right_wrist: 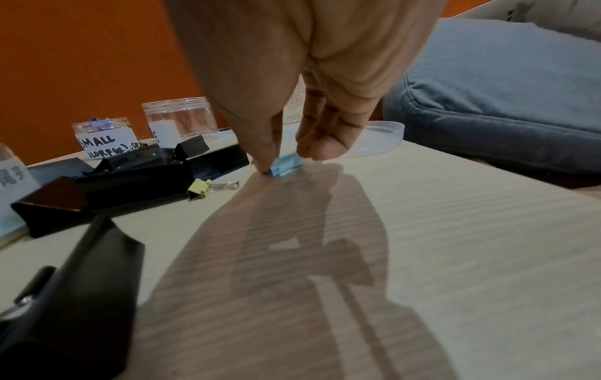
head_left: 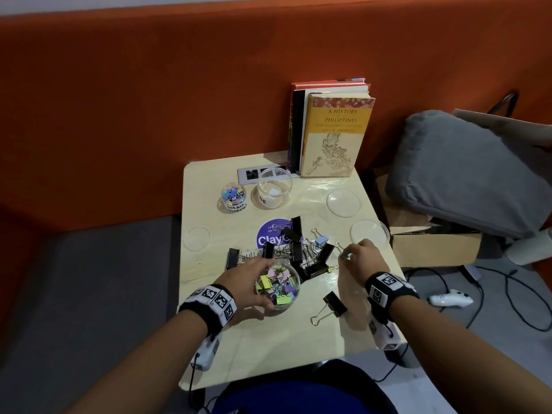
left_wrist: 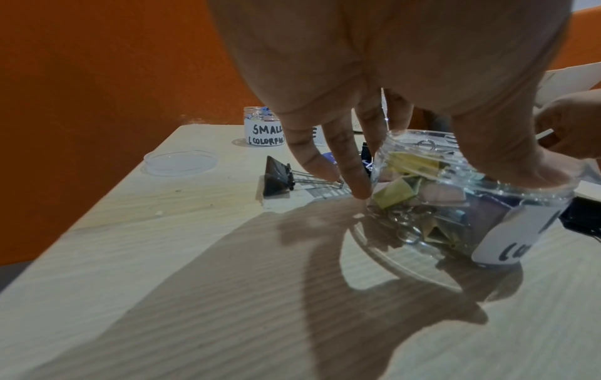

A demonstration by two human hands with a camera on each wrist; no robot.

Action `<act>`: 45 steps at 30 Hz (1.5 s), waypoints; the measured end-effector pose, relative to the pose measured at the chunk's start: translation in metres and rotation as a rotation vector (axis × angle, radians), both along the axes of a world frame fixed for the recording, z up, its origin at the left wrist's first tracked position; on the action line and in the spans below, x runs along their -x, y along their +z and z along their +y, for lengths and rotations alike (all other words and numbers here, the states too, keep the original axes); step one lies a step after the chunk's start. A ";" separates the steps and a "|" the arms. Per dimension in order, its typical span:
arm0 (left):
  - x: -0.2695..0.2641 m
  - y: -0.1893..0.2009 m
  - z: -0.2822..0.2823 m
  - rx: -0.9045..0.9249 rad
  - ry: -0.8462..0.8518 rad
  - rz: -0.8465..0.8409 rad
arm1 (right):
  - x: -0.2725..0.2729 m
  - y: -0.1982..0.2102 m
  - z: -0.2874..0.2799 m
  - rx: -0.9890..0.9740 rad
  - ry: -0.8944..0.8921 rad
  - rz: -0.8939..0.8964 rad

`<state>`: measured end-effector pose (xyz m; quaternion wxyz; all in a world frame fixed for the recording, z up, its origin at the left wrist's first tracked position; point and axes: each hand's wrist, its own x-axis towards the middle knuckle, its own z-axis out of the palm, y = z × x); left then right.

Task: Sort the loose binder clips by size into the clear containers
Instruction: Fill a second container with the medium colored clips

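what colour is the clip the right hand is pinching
Light blue. The right hand pinches the clip against the table; the right wrist view shows it best.

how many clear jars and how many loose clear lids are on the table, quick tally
Clear jars: 3 (small colourful jar, empty jar, jar of colourful clips gripped by the left hand)
Loose clear lids: 3 (left lid, far right lid, near right lid)
Total: 6

The near part of the surface [head_left: 268, 348] lies bare, save one black clip [head_left: 335, 303] to the right. A heap of black clips [head_left: 298, 252] fills the middle, between both hands. Behind it stand the small jar [head_left: 234, 197] and empty jar [head_left: 274, 186], with books [head_left: 331, 130] at the back edge. Lids [head_left: 343, 202] lie flat along the right side, another lid [head_left: 196, 238] at the left edge.
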<state>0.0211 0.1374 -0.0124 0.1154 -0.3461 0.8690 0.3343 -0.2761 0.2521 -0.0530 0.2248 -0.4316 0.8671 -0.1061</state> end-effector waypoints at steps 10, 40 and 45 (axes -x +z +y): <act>0.000 0.001 0.000 -0.002 -0.002 -0.008 | -0.001 0.002 0.000 -0.017 -0.013 0.000; 0.008 -0.015 0.002 -0.025 -0.104 0.045 | -0.033 0.025 0.019 0.095 -0.048 -0.067; 0.027 -0.016 0.015 -0.020 -0.162 0.037 | -0.022 0.017 0.021 0.019 -0.015 0.007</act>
